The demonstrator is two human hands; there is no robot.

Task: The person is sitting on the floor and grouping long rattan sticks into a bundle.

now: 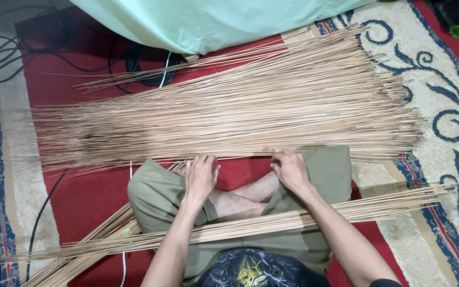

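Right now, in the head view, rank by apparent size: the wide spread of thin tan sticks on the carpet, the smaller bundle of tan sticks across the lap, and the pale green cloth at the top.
1. Wide spread of thin tan sticks, clearly largest.
2. and 3. Pale green cloth and lap bundle of tan sticks: unsure, since both are cut by the frame edge and the bundle lies nearer the camera.

view count: we have one, head-worn.
position: above our crossed legs, seated on the floor.
facing: steeply down and forward; our forearms enter from the bottom edge.
nearness: close; left hand (201, 176) and right hand (290, 170) sit mid-frame.
coverage: stick pile (240, 106) spans the upper half, rug (442, 106) at right, green cloth (208, 18) at top.
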